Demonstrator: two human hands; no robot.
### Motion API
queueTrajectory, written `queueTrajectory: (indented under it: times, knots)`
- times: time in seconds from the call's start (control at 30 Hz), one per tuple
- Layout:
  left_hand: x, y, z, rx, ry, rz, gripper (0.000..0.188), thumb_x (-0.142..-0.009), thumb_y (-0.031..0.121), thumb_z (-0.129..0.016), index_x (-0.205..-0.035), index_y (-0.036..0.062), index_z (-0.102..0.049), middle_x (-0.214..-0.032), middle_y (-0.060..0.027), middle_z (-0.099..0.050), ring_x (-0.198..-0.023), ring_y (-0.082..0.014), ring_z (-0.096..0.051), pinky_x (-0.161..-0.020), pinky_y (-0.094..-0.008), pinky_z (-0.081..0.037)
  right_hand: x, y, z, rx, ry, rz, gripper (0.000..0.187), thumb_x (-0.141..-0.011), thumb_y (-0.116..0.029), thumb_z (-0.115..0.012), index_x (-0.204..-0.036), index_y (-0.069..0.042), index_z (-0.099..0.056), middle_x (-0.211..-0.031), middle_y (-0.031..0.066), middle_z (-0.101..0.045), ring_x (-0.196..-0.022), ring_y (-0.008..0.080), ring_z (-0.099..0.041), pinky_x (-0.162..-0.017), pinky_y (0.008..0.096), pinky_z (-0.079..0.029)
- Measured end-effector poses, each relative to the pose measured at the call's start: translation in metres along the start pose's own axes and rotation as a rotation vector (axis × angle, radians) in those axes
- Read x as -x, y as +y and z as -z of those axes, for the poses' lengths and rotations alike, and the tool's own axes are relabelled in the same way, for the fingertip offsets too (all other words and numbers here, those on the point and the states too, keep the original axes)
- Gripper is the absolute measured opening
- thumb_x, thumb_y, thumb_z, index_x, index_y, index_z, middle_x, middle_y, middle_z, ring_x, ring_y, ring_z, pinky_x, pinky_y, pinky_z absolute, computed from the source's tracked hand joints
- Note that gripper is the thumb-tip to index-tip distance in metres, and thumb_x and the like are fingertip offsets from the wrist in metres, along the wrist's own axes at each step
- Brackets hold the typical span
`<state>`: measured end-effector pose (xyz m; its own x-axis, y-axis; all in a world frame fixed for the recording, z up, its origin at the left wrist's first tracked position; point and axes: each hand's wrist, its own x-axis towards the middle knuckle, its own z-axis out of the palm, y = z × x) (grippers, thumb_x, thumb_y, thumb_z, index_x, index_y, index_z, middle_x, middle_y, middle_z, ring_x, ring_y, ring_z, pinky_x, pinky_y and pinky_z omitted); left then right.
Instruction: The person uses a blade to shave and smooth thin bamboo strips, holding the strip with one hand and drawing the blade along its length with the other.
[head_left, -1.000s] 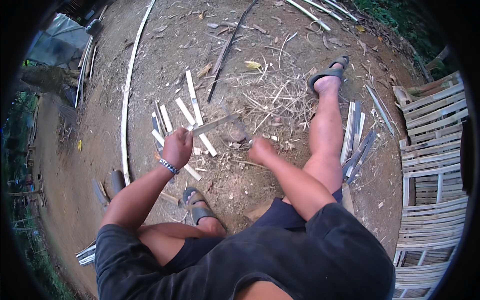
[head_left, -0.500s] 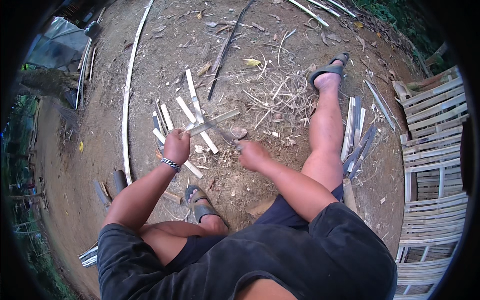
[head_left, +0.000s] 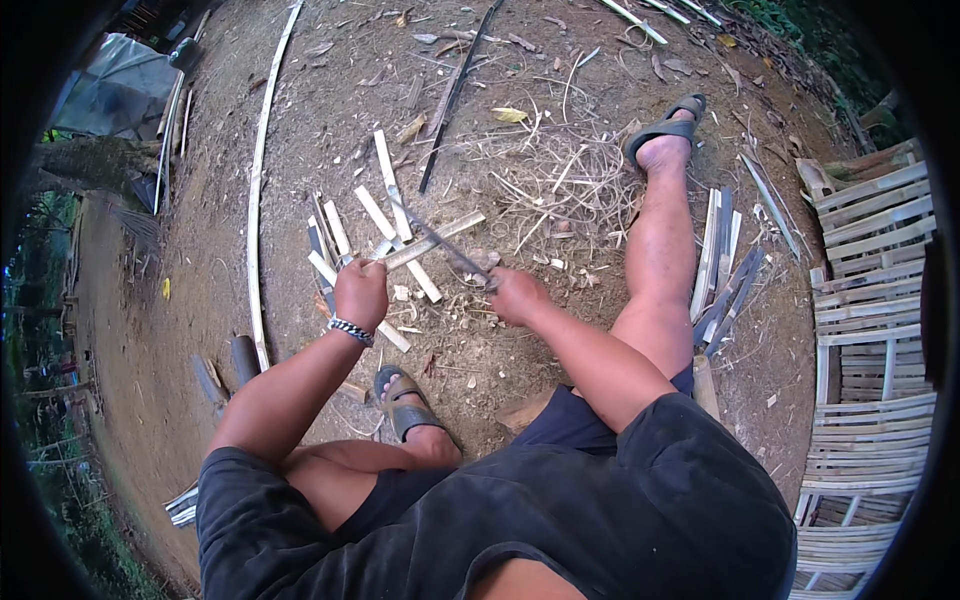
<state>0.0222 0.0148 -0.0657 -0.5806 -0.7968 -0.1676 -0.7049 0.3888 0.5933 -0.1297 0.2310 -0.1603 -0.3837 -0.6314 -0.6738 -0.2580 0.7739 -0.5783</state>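
Left hand [head_left: 360, 293] has a closed grip on a bamboo strip [head_left: 432, 240], while right hand [head_left: 517, 295], just beside it, clasps a knife [head_left: 440, 240] laid across it.

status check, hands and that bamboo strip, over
Left hand gripping bamboo strip. Right hand holding knife, blade laid across strip. Cut slats and shavings on ground beyond.

The near end of the bamboo strip [head_left: 430, 243] disappears inside the left hand [head_left: 360, 292], and the knife [head_left: 445, 245] handle is swallowed by the right hand [head_left: 515, 295] (only the thin blade shows, too slim to read its edge). The bamboo fence panel [head_left: 870, 330] runs off into the dark rim on the right. The grey tarp [head_left: 115, 95] at upper left is smeared by the lens, its contents unreadable.
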Motion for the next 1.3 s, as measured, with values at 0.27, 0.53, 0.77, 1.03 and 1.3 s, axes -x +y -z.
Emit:
queueTrajectory:
  times: [0.27,0.53,0.77,1.03,1.3]
  knots:
    - [-0.012,-0.007,0.004,0.217,-0.175,0.154,0.028,-0.091,0.026,-0.057,-0.096,-0.0002,-0.067,-0.065,-0.0027,-0.055,-0.054,-0.0139,-0.053,-0.048,-0.0313,-0.048,-0.05,0.065,-0.001,0.112,0.198,-0.137,0.035,-0.084,-0.027,-0.065,-0.107,-0.001,-0.068,-0.105,0.023,-0.069,-0.096,0.038,-0.068,-0.085,0.0443,-0.054]
    - [-0.006,0.004,0.013,0.407,-0.356,0.255,0.029,-0.095,0.013,-0.053,-0.118,-0.002,-0.063,-0.063,0.0037,-0.045,-0.047,-0.008,-0.041,-0.042,-0.0268,-0.038,0.025,-0.03,-0.007,-0.009,0.072,-0.067,0.033,-0.087,-0.011,-0.06,-0.119,-0.005,-0.061,-0.105,0.0189,-0.069,-0.099,0.0332,-0.068,-0.085,0.0453,-0.054]
    - [0.001,0.018,0.001,0.514,-0.305,0.338,0.025,-0.095,0.01,-0.049,-0.11,-0.0018,-0.064,-0.061,0.004,-0.042,-0.045,-0.0097,-0.038,-0.041,-0.0265,-0.034,0.007,-0.025,-0.008,0.003,0.152,0.063,0.031,-0.087,-0.01,-0.059,-0.118,-0.005,-0.06,-0.1,0.0164,-0.068,-0.091,0.0306,-0.067,-0.08,0.044,-0.054]
    - [-0.006,0.026,0.0,0.586,-0.27,0.339,0.026,-0.094,0.011,-0.047,-0.109,-0.0019,-0.063,-0.062,0.0024,-0.043,-0.046,-0.0093,-0.037,-0.042,-0.0269,-0.035,-0.008,0.005,-0.005,0.037,0.096,0.175,0.039,-0.089,-0.009,-0.056,-0.127,-0.01,-0.06,-0.114,0.019,-0.067,-0.103,0.0334,-0.067,-0.088,0.0432,-0.054]
    - [-0.011,0.016,0.003,0.601,-0.249,0.353,0.028,-0.09,0.01,-0.047,-0.107,-0.0024,-0.066,-0.059,0.0033,-0.042,-0.044,-0.0092,-0.037,-0.04,-0.0278,-0.035,-0.033,0.046,-0.015,0.07,0.255,-0.113,0.037,-0.083,-0.016,-0.06,-0.12,-0.014,-0.065,-0.108,0.0212,-0.069,-0.099,0.0382,-0.067,-0.087,0.0472,-0.053]
